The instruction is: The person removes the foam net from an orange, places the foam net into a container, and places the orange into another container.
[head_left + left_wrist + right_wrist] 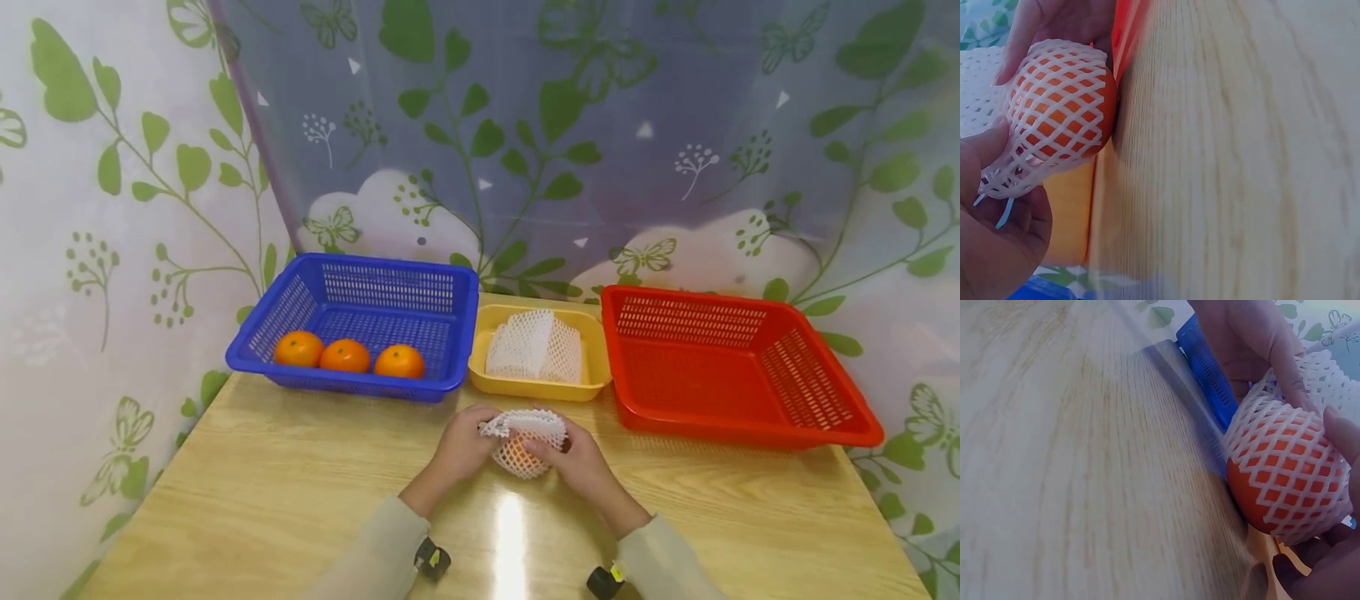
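Both hands work on an orange (1109, 109) wrapped in a white foam net sleeve (522, 460), low over the table in front of the yellow basket. My left hand (461, 443) pinches the gathered end of the sleeve between thumb and fingers, as the left wrist view shows. From the other side my right hand (587, 467) holds the netted orange, thumb over the mesh and fingers around it. A strip of bare orange peel shows at the sleeve's mouth, facing the table. Thin pale-blue strips (1005, 212) poke out by the left fingers.
Three oranges (345, 356) lie along the near side of the blue basket (352, 385) at the left. More white foam nets (534, 346) fill the small yellow basket (542, 388) at the back middle. A red basket (697, 367) stands at the right, against the patterned cloth (480, 150).
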Available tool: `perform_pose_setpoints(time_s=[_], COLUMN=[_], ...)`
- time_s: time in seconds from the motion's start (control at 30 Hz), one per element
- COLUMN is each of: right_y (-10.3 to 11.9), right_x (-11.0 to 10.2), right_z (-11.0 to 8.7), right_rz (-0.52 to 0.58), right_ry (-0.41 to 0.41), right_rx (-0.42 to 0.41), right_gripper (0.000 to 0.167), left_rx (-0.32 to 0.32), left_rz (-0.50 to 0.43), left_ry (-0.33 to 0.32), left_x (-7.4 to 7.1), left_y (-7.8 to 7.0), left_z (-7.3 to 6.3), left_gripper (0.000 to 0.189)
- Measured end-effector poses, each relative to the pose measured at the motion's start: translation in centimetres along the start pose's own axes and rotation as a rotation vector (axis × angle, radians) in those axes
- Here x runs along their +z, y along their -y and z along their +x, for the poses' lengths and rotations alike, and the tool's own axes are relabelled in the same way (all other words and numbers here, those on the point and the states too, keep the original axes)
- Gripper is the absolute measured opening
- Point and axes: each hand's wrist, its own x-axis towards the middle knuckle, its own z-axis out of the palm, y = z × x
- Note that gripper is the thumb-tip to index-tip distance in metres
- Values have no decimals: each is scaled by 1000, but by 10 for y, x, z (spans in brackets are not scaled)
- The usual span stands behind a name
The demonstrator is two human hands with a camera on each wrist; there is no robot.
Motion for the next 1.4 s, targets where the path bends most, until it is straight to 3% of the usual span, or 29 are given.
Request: perform_pose_setpoints(time_s=[0.33, 0.67, 0.9, 1.2, 1.4], right_y=[-4, 8, 10, 6, 4], right_x=[-1, 2, 6, 6, 5], right_z=[-1, -1, -2, -1, 1], right_rz=[16, 53, 31, -8, -50], right_ry=[-12, -165, -196, -185, -188], right_rx=[6, 0, 20, 79, 63], right_gripper=[50, 29, 27, 36, 44], left_rx=[-93, -87, -68, -51, -29], left_rz=[-5, -114, -127, -77, -24], left_ry=[126, 251, 312, 319, 270], left_x=[-4, -8, -3, -1, -1], left_y=[4, 6, 9, 8, 6], left_z=[-1, -1, -1, -2, 0], left_gripper=[28, 57, 65, 70, 62])
